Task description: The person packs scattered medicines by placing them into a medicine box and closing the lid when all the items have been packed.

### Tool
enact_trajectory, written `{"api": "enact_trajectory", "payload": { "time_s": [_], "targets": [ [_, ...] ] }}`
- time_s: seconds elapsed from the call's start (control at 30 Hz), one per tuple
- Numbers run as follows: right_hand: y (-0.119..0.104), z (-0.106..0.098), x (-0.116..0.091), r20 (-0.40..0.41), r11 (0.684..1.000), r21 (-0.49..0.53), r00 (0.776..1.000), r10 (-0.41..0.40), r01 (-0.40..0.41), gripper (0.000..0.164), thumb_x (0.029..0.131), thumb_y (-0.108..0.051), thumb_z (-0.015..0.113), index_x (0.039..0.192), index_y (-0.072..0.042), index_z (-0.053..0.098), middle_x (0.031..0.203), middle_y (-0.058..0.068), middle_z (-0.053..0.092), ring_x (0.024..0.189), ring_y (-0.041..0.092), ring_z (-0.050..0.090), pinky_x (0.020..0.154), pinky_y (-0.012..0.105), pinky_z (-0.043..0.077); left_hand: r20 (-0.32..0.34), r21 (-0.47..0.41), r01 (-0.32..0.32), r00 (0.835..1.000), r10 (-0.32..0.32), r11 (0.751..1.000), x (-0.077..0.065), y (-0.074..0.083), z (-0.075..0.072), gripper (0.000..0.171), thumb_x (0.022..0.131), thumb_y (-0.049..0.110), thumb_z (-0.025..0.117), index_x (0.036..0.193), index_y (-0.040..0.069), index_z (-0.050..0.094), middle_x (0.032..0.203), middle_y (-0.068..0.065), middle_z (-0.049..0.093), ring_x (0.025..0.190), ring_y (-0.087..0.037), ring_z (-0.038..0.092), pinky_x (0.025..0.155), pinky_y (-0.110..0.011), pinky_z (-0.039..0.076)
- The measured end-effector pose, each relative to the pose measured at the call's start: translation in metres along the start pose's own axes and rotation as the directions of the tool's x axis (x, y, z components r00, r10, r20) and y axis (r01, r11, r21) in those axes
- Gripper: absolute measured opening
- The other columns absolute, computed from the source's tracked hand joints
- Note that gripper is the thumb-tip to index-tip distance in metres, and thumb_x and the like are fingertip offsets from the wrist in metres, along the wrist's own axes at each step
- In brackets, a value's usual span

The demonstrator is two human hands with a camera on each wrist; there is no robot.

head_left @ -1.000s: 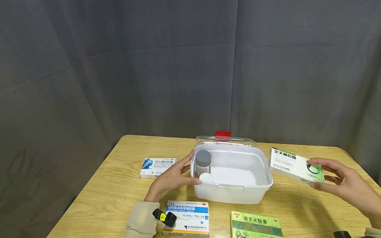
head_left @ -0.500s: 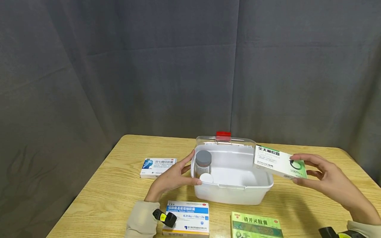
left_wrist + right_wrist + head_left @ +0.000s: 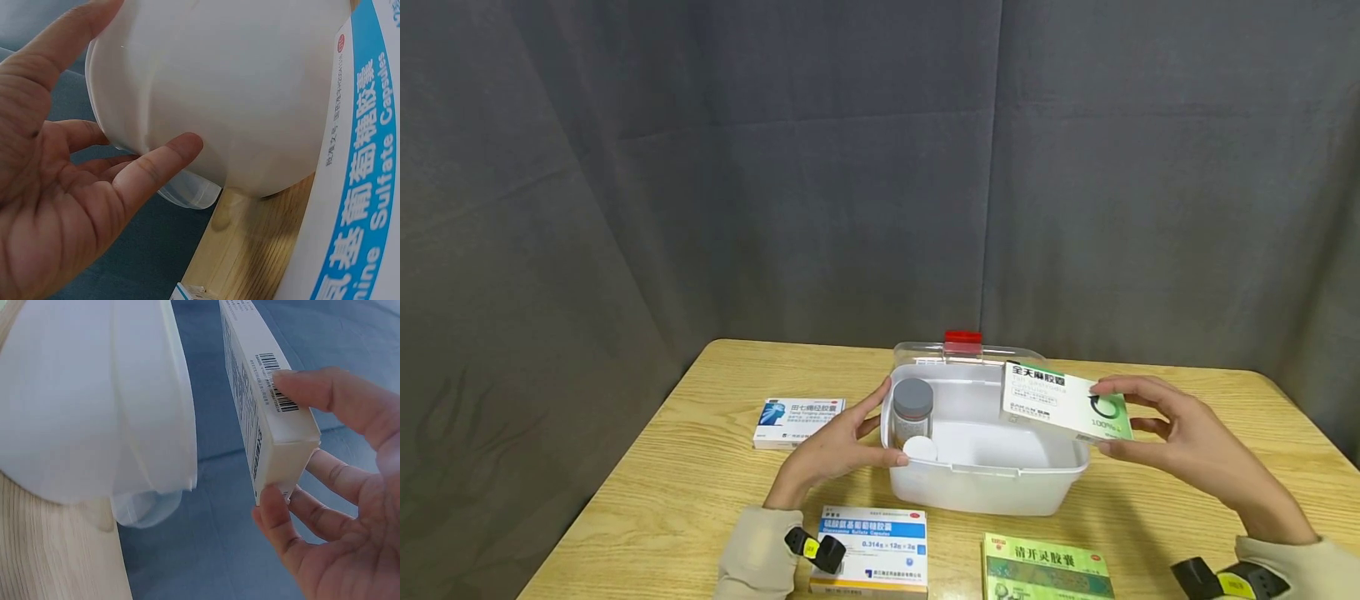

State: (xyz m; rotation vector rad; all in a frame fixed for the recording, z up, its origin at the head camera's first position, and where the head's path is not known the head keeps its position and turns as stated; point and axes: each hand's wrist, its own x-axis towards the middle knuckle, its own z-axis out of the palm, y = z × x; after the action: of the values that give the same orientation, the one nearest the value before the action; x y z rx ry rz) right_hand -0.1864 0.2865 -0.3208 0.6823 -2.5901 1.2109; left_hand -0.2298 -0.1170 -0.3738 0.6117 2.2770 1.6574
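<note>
My right hand (image 3: 1180, 429) pinches the right end of a white and green medicine box (image 3: 1045, 400), thumb on one edge and fingers on the opposite one. In the head view this box is tilted and overlaps the right part of an open white plastic storage box (image 3: 992, 492). The right wrist view shows the barcode side of the medicine box (image 3: 269, 381) under a fingertip. My left hand (image 3: 831, 454) rests against the storage box's left end, its fingers fairly straight. Inside, at the left, stand a grey-capped bottle (image 3: 913, 408) and a white round-lidded container (image 3: 920, 448).
A blue and white medicine box (image 3: 872, 550) lies in front of the storage box, with a green one (image 3: 1045, 571) to its right. Another box (image 3: 797, 421) lies on the wooden table (image 3: 655, 483) at left. The clear lid (image 3: 917, 354) with red latch (image 3: 962, 337) hangs behind.
My right hand has carried the white and green medicine box leftward, from beside the storage box to over its right part. My left hand has stayed put.
</note>
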Motion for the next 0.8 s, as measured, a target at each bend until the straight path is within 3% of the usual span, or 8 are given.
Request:
{"api": "enact_trajectory", "payload": {
  "time_s": [0.5, 0.8],
  "targets": [
    [-0.008, 0.026, 0.025, 0.058, 0.998, 0.045, 0.998, -0.039, 0.036, 0.053, 0.075, -0.014, 0.086, 0.122, -0.012, 0.062, 0.126, 0.005, 0.055, 0.107, 0.010, 0.050, 0.082, 0.025, 0.051, 0.001, 0.000, -0.003, 1.000, 0.003, 1.000, -0.001, -0.001, 0.000, 0.105, 0.077, 0.023, 0.085, 0.157, 0.025, 0.016, 0.160, 0.001, 0.012, 0.140, -0.027, 0.030, 0.112, -0.048, 0.024],
    [-0.012, 0.035, 0.034, 0.131, 1.000, 0.027, 0.991, -0.009, 0.006, 0.053, 0.073, -0.019, 0.087, 0.119, -0.010, 0.062, 0.129, 0.011, 0.054, 0.109, 0.029, 0.051, 0.086, 0.046, 0.051, -0.002, -0.002, -0.006, 1.000, 0.006, 1.000, -0.001, -0.001, 0.000, 0.105, 0.077, 0.023, 0.085, 0.157, 0.026, 0.016, 0.160, 0.001, 0.012, 0.140, -0.028, 0.030, 0.112, -0.048, 0.023]
  ]
}}
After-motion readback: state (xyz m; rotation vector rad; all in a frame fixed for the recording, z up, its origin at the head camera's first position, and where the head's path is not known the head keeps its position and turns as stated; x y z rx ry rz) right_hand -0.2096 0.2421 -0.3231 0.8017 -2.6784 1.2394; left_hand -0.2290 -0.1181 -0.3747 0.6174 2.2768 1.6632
